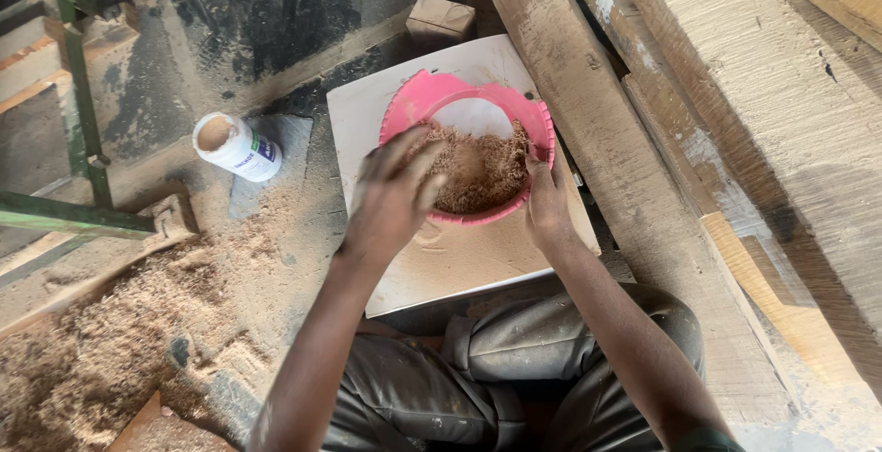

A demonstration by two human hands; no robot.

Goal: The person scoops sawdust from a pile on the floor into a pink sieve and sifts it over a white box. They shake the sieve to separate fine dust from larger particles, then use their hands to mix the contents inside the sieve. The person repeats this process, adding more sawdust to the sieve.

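A pink plastic bowl [432, 98] sits on a white board [367, 112] on the floor in front of the seated person, and it is already well filled with sawdust [482, 172], though a pale patch of bare bottom shows at its far side, so the filling or mixing looks partly done. The left hand [393, 197] hovers over the bowl's near rim with its grip loose, fingers spread and clamped on nothing, while the right hand [548, 202] has its grip closed on the bowl's right rim. An open white jar [237, 146] stands well apart to the left, near a loose heap of sawdust on the floor [110, 342].
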